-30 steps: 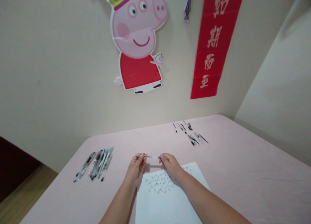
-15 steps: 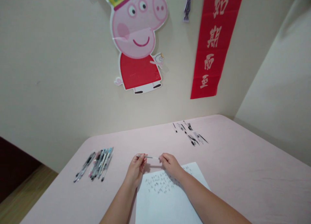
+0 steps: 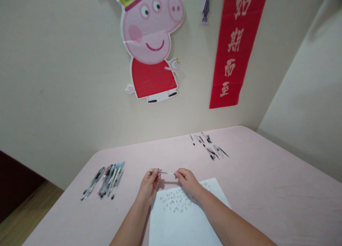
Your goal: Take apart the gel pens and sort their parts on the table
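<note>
A slim pen (image 3: 163, 172) spans the gap between my two hands, just beyond the far edge of the paper. Its left end is pinched in the fingers of my left hand (image 3: 150, 183). My right hand (image 3: 188, 180) is closed on the pen's other end, which looks clear or whitish. Under my right wrist lies a white sheet of paper (image 3: 181, 228) with several rows of small dark handwritten marks on its upper part. My fingers hide both ends of the pen in part.
Several pens (image 3: 110, 180) lie side by side on the pink-covered table (image 3: 264, 189) at the left. Several small black and clear pen parts (image 3: 211, 151) are laid out at the back right. Behind stands a wall with a pig cutout (image 3: 153, 75) and a red banner (image 3: 232, 53).
</note>
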Tool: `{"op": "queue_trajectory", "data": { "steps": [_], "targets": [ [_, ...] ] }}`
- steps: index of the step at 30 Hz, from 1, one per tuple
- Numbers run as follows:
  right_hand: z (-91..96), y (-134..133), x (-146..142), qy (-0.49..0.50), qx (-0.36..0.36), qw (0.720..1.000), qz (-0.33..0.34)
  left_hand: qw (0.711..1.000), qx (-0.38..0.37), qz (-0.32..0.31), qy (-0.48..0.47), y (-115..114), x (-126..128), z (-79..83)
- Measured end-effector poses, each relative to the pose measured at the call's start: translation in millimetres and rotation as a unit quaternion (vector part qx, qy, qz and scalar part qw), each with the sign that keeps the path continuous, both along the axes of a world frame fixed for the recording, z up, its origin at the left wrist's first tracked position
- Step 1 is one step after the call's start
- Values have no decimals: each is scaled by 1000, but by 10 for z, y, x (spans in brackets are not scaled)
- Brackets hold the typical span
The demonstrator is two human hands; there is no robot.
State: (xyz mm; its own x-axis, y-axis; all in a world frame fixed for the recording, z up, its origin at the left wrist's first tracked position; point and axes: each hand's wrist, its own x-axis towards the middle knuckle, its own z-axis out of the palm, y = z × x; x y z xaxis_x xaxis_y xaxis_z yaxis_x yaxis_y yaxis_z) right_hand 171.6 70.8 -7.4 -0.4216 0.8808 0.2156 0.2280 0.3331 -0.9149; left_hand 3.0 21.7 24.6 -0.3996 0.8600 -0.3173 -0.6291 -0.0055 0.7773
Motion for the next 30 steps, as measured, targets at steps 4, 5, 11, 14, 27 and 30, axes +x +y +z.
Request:
{"op": "queue_trajectory", "data": {
  "steps": [4,5,11,14,27,30],
  "targets": [
    [-6,3,-36,37,-24,999,-15,1000,15,-10,10,7,-13,-9],
    [-12,6,-43,46,-31,998,-17,1000,14,-7,8,9,-17,-12],
    [-19,15,-14,35,-13,999,-5,1000,12,-11,5,10,-22,-29],
    [-6,5,5,1,5,1000,9,1000,15,-17,8,10,-20,-33],
    [-14,0,-27,1,57,997,-48,1000,-1,-4,2,8,-30,-52],
    [15,-13,-19,7,43,998,-52,999,11,-32,1,-19,-34,-37]
  ]
}}
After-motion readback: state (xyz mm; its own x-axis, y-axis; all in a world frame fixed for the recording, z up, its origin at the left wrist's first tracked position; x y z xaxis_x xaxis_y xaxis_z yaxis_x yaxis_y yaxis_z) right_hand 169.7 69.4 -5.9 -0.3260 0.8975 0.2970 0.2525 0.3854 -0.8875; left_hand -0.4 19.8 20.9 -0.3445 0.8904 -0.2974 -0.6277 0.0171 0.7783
